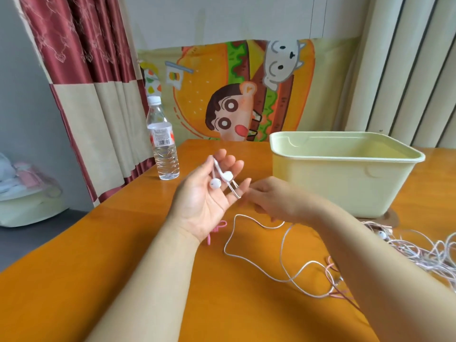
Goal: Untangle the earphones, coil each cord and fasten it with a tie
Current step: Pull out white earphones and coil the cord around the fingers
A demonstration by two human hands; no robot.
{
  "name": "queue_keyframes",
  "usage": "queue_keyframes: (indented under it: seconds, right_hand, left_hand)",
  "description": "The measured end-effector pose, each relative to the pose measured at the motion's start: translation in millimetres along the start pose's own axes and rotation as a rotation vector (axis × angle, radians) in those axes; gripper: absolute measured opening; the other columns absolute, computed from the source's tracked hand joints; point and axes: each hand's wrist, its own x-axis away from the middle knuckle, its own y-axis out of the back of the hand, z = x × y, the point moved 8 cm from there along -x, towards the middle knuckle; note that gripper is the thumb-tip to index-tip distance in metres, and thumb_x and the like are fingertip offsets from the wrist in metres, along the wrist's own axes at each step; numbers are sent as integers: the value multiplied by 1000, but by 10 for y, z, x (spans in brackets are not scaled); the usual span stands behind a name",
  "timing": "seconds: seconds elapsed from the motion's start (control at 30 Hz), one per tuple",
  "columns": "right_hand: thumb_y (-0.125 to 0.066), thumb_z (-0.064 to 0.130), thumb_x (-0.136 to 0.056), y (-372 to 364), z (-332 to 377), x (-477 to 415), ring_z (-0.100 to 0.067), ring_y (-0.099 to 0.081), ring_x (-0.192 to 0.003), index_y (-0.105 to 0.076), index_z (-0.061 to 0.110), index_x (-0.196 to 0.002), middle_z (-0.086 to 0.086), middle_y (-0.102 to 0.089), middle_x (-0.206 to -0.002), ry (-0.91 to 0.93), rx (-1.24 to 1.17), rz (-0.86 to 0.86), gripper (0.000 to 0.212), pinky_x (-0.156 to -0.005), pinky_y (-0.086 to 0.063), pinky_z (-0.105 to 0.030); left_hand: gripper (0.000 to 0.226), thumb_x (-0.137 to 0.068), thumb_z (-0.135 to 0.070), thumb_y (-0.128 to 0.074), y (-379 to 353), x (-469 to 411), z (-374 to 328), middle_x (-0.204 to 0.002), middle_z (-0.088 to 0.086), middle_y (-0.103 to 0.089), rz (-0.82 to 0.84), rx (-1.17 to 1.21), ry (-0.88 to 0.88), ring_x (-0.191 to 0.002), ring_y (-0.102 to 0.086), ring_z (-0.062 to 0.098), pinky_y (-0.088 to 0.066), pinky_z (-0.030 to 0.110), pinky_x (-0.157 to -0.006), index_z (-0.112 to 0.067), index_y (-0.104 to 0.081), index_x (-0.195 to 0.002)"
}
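Two white earbuds [222, 180] lay side by side on the left hand [204, 201], which was turned palm up above the table [123, 267] with its fingers spread wide and fairly straight; a thin loop of their cord showed against the lower fingers near the fingertips, though exactly how it wound round them was hard to make out; the right hand [274, 198] reached in from the right, back of the hand to the camera, its fingertips close to the left hand's fingers, and whether it pinched the cord could not be told, since its fingers were blurred and turned away; below it, the white cord [232, 245] came out from under that hand and trailed in loose bends across the orange tabletop toward the right forearm; a pink tie [217, 229] lay on the table just beneath the left wrist; far right, a tangle of cords [424, 253], white and pinkish, sat heaped by the table edge; behind the hands stood a pale green tub [345, 183], and off to the left a clear water bottle [162, 144] stood upright near the red and beige curtain [81, 70].
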Motion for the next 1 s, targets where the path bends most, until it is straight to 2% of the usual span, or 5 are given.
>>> queue_keyframes:
  seconds: [0.13,0.57,0.77,0.9,1.0]
  right_hand:
    - [-38,26,-100,-98,143,99,-7,-46,-53,-71,20,-96,7,-50,-63,35,110,131,34,-53,-39,-19]
    - [-39,24,-100,3,353,412,-5,-49,-64,-71,24,-101,8,-60,-81,99,322,212,32,-55,-35,-16]
    - [-46,23,-98,354,522,460,-4,-42,-46,-66,14,-78,7,-44,-52,222,280,-24,29,-49,-34,-16]
    - [-49,28,-97,546,470,447,-7,-41,-49,-67,12,-77,6,-46,-51,235,150,-166,31,-49,-33,-18]
    - [-50,29,-97,597,432,441,-7,-44,-54,-69,12,-81,4,-55,-58,241,99,-223,30,-52,-34,-19]
  left_hand:
    - [23,-100,-23,-40,153,-45,-128,-77,-3,-70,-85,15,-108,-82,-71,13,-54,43,-79,-16,-60,-93]
    - [23,-102,-18,-36,67,27,-98,-78,0,-71,-53,-377,-198,-93,-70,17,-53,42,-84,-13,-58,-98]
    - [29,-103,-26,-36,-39,63,108,-81,-1,-66,64,-910,-176,-73,-61,5,-47,22,-74,-16,-63,-98]
    - [47,-91,-42,-34,-152,115,177,-76,6,-65,158,-971,-146,-77,-67,12,-46,9,-65,-3,-58,-102]
    - [35,-97,-34,-35,-157,131,204,-67,-2,-65,153,-884,-96,-78,-70,17,-53,17,-69,-7,-55,-88]
